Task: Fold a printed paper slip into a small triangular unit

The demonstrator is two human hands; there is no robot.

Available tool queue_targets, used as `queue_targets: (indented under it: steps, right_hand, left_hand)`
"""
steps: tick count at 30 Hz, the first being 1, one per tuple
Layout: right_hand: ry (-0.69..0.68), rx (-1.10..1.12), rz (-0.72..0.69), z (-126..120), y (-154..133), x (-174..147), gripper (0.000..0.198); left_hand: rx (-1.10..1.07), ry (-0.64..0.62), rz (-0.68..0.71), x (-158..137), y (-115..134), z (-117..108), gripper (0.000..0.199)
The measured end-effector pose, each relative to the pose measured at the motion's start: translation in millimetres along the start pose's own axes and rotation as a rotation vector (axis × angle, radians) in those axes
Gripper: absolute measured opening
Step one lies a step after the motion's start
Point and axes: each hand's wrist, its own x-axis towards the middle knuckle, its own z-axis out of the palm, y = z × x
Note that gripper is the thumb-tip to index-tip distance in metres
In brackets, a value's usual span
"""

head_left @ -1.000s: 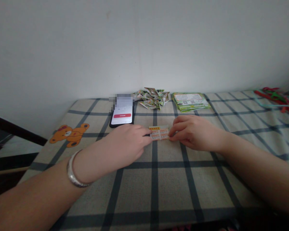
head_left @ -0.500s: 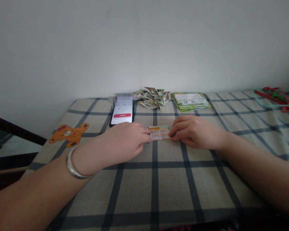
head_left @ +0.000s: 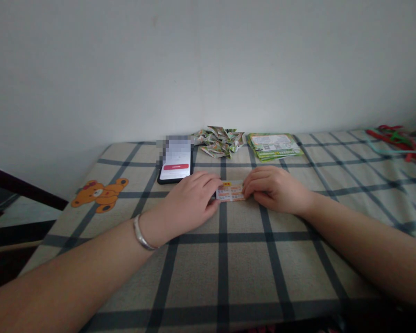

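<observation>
Between my two hands, a small printed paper card (head_left: 230, 192) lies low over the checked tablecloth, with white and orange text panels and a yellow strip on its top edge. My left hand (head_left: 198, 196), with a silver bangle at the wrist, pinches the card's left end. On the right end, the fingers of my right hand (head_left: 270, 188) are closed. The fingertips hide both ends of the card. Just beyond my left hand is a phone (head_left: 175, 162) with a red button on its lit screen.
Against the wall sits a pile of folded green paper triangles (head_left: 218, 141). A stack of green printed sheets (head_left: 275, 146) lies right of it. Red, green and pale blue items (head_left: 402, 143) are at the far right. A bear picture (head_left: 100, 195) is on the tablecloth (head_left: 201, 273) at left.
My left hand has shifted its grip at the card's left end, its wrist and bangle moving right. More of the yellow strip is covered now. The right hand has moved only slightly.
</observation>
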Motion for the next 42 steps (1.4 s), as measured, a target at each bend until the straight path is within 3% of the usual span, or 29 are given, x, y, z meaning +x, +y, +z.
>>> queue_targets:
  steps: [4,8,11,17,28,35,42]
  right_hand:
    - [0.058,-0.103,0.087,3,-4,2,0.019]
    - [0.101,-0.151,0.118,7,-5,1,0.039]
    - [0.107,-0.158,0.135,8,-5,1,0.042]
    - [0.170,-0.089,0.218,10,-8,2,0.029]
    - [0.311,0.019,0.081,5,-10,2,0.015]
    - [0.365,0.061,0.047,8,-5,2,0.014]
    - [0.334,0.084,0.059,11,-1,1,0.014]
  left_hand:
    - [-0.036,-0.028,-0.027,2,2,-2,0.030]
    - [-0.083,0.000,-0.038,3,2,-3,0.029]
    - [-0.090,0.041,-0.019,3,2,-3,0.033]
    - [-0.064,0.118,0.033,4,2,-7,0.026]
    - [-0.138,0.330,0.154,2,6,-16,0.016]
    - [-0.203,0.288,0.216,3,4,-14,0.011]
    - [-0.260,0.198,0.175,2,3,-10,0.014]
